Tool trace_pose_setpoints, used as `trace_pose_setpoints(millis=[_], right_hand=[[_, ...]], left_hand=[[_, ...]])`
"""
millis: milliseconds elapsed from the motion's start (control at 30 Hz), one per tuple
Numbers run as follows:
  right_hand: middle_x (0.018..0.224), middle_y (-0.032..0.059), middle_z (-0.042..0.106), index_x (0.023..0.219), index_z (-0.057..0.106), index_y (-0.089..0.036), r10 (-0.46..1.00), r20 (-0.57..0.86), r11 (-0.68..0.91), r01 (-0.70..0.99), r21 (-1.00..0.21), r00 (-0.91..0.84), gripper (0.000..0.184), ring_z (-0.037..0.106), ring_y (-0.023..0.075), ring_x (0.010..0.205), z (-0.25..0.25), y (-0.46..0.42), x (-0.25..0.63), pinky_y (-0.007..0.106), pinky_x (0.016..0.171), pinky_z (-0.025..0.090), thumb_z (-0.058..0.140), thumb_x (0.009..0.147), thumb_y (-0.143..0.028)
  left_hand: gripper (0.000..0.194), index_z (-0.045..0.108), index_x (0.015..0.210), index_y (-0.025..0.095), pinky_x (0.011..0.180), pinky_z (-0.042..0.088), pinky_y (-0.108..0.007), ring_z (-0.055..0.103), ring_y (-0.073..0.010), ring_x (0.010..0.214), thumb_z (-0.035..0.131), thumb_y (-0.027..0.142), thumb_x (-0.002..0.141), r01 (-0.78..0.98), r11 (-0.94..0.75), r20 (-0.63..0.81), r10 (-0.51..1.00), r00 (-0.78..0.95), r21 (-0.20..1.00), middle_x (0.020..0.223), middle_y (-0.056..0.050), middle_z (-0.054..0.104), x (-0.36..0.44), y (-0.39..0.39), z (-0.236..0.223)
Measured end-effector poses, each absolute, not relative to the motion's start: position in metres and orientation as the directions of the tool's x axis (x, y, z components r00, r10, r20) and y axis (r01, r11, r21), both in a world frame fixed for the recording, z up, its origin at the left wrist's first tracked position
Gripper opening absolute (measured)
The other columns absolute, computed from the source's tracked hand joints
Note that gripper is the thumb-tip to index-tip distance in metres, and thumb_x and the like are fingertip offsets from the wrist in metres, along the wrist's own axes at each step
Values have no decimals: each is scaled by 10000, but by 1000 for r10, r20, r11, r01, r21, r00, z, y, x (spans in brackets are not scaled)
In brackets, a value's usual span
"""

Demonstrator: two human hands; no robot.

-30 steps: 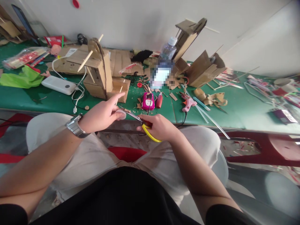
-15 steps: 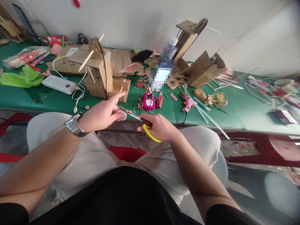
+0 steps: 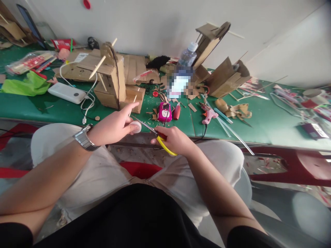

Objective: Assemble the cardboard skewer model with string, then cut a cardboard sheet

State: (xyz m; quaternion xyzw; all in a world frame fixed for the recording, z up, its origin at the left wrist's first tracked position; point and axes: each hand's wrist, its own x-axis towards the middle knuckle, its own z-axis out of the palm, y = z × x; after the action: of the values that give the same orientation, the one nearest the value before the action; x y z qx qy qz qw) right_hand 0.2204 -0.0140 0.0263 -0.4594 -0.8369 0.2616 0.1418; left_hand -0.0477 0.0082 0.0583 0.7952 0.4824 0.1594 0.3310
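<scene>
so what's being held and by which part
The right hand holds the scissors by the yellow handle; the left hand pinches a pale round disc at its edge. Whether it also grips the thin stick cannot be told.

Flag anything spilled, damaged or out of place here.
Cardboard scraps litter the green tabletop near the pink glue gun, and bits lie on the floor below, which looks untidy. The open cardboard box has a bent rim. No spilled liquid shows.
</scene>
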Motion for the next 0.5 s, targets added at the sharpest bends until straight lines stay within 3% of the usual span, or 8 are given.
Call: trace_pose_setpoints(millis=[200,267,333,400,500], right_hand=[[628,-42,533,959,678,-196,925,6,308,740,-597,-380,331,420,116,561,23,-10,218,245,571,289,661,950,-527],[642,-35,571,1071,697,-198,958,4,231,764,-603,-286,340,459,128,573,21,-7,220,246,579,315,692,913,-499],[631,-42,582,1174,688,-203,976,13,181,769,-613,-219,393,467,132,562,19,-4,223,250,587,339,717,874,-455],[634,-44,596,1243,670,-202,983,39,164,761,-628,-180,446,471,133,555,20,0,231,256,593,363,713,851,-408],[683,-18,650,1288,667,-197,988,113,156,746,-647,-109,474,494,137,575,29,8,252,262,593,389,680,852,-384]], left_hand=[[783,287,1645,196,784,554,-335,761,-217,807,641,438,990,558,-282,-14,885,466,780,905,-43,821,-50,10,49],[619,471,1534,207,779,589,-339,770,-214,813,633,470,998,451,-243,1,881,473,859,902,-56,810,-49,11,44],[439,651,1302,196,748,617,-330,773,-211,803,638,508,994,338,-184,3,882,471,923,887,-71,795,-47,13,39],[379,705,1127,182,721,633,-320,773,-209,796,670,526,974,268,-132,-4,892,452,955,874,-80,782,-46,14,37],[380,705,1098,177,710,647,-319,777,-212,805,716,526,947,207,-69,-28,901,433,976,874,-83,781,-43,14,36]])
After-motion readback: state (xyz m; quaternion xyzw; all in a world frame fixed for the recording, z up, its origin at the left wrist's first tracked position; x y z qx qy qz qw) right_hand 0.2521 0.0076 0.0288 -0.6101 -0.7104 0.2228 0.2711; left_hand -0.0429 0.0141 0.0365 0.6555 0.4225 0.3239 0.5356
